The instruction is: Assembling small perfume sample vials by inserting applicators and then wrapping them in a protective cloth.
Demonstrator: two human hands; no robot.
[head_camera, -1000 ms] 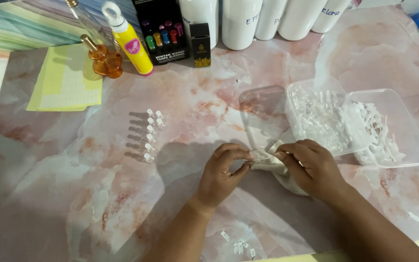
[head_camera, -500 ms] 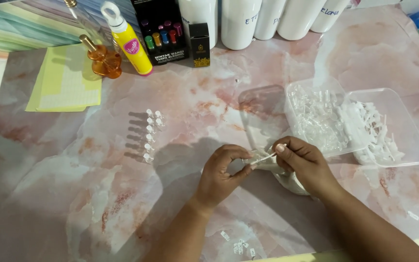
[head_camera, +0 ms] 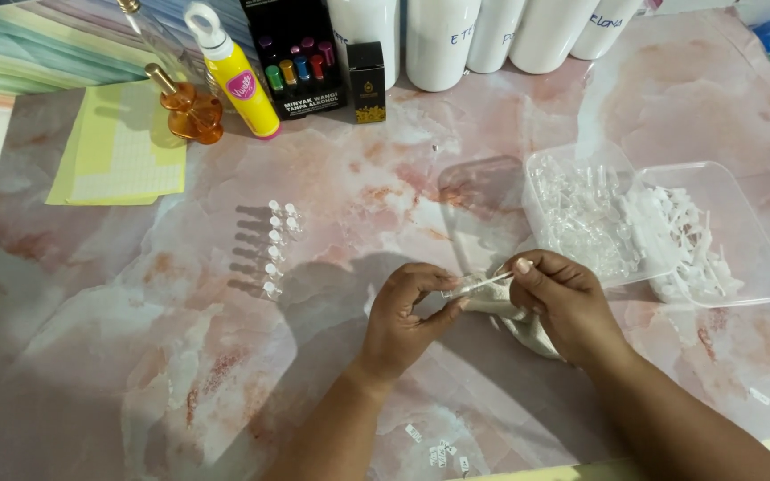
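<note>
Left hand (head_camera: 407,307) and right hand (head_camera: 559,298) meet near the middle of the marble-pattern bench (head_camera: 331,178), toward its near edge. Left fingers pinch a small clear vial (head_camera: 462,285); right fingers pinch a thin white dip tube (head_camera: 495,280) whose end sits at the vial, exact fit too small to tell. A crumpled white cloth (head_camera: 528,325) lies on the bench under the right hand. Just beyond the right hand, toward the right edge, two clear plastic tubs stand touching: one tub of clear vials (head_camera: 581,218) and one tub of white sprayer tops (head_camera: 715,240). A clear lid (head_camera: 483,200) lies flat just left of them. Left of the hands, well apart, a double row of finished small vials (head_camera: 276,248) stands upright. Along the far edge: amber perfume bottle (head_camera: 187,107), yellow bottle with white cap (head_camera: 235,76), black display box of coloured vials (head_camera: 300,58), small black box (head_camera: 367,82), and a row of white tumblers (head_camera: 443,40). Yellow paper sheets (head_camera: 118,151) lie near the far left corner. Small white scraps (head_camera: 438,445) lie at the near edge.
</note>
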